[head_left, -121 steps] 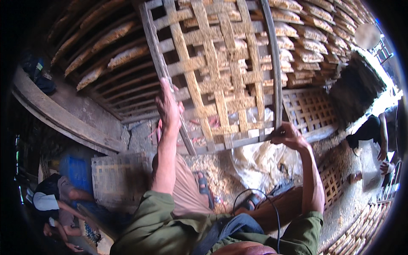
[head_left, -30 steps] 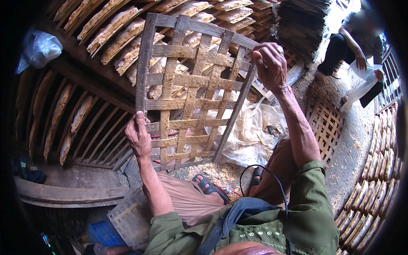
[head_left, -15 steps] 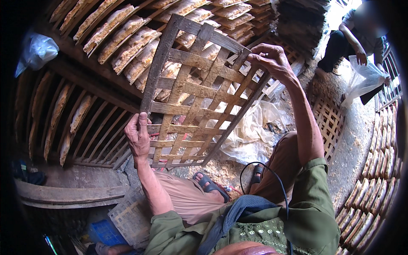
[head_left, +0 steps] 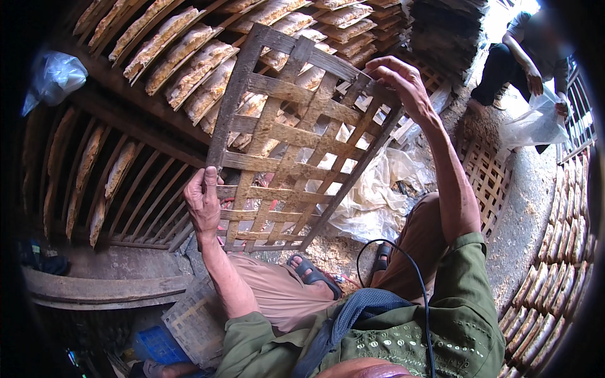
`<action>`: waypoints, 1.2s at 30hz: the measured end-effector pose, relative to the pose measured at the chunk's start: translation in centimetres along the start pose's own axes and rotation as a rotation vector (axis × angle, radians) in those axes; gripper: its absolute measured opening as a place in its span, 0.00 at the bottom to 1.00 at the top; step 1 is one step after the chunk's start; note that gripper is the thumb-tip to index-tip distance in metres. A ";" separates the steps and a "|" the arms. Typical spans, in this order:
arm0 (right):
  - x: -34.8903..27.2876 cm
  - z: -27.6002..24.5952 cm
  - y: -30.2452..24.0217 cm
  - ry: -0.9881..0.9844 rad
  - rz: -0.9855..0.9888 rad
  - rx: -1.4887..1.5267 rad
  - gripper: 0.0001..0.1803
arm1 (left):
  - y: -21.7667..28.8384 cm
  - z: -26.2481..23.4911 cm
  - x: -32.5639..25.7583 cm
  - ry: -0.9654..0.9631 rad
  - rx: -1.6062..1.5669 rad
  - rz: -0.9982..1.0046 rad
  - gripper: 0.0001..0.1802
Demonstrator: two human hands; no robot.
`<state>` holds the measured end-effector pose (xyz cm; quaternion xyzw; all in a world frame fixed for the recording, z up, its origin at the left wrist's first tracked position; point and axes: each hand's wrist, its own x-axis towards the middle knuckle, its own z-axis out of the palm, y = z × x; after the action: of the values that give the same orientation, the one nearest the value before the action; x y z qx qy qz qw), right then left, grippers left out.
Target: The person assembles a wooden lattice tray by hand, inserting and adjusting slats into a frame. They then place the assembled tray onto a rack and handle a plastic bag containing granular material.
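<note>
— What has changed since half a second ago?

— Very little. The woven bamboo tray [head_left: 287,142] has tipped a touch further, its top edge leaning more to the right, and the right hand [head_left: 403,85] has slid slightly along the upper right corner. A second ago the tray stood nearer to upright.

— Which way does it run now?

— Its long axis goes from the lower edge, just above the sandalled foot [head_left: 312,271], up and slightly right toward the racks of filled trays [head_left: 189,50]. The flat lattice face is turned toward the person, tilted, with the lower edge nearest the knees.

— And the hands?

— The left hand [head_left: 203,198] is closed round the left side rail, low down, fingers wrapped over the strip — a firm grip. The right hand is only half closed, fingers curled over the top right corner, thumb behind; it steadies rather than clamps. The tray hangs between the two, in the air in front of the chest.

— Anything else about?

— Crumpled clear plastic sheet [head_left: 378,195] lies behind the tray on the ground, and another person [head_left: 523,57] crouches at the upper right holding a plastic bag [head_left: 535,123].
</note>
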<state>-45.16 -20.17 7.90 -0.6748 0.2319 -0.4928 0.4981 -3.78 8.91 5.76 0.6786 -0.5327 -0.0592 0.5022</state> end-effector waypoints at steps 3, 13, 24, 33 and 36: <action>-0.4 1.8 0.7 -0.080 -0.061 -0.211 0.21 | 1.3 -0.6 -0.5 -0.025 0.055 -0.063 0.32; -0.2 2.5 2.2 0.100 -0.016 -0.132 0.20 | 2.1 0.5 -0.3 -0.043 0.093 -0.032 0.35; -0.7 2.7 1.2 -0.048 -0.006 -0.255 0.21 | 2.1 0.2 -0.3 -0.065 0.115 -0.088 0.35; -0.3 2.2 2.6 -0.085 0.001 -0.190 0.14 | 2.2 0.5 -0.3 -0.049 0.112 -0.067 0.36; -0.1 1.9 3.2 -0.050 -0.047 -0.321 0.13 | 2.2 0.5 -0.2 -0.056 0.140 -0.038 0.36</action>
<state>-42.98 -20.54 4.89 -0.7629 0.2796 -0.4439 0.3778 -5.65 8.89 7.06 0.7203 -0.5365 -0.0504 0.4369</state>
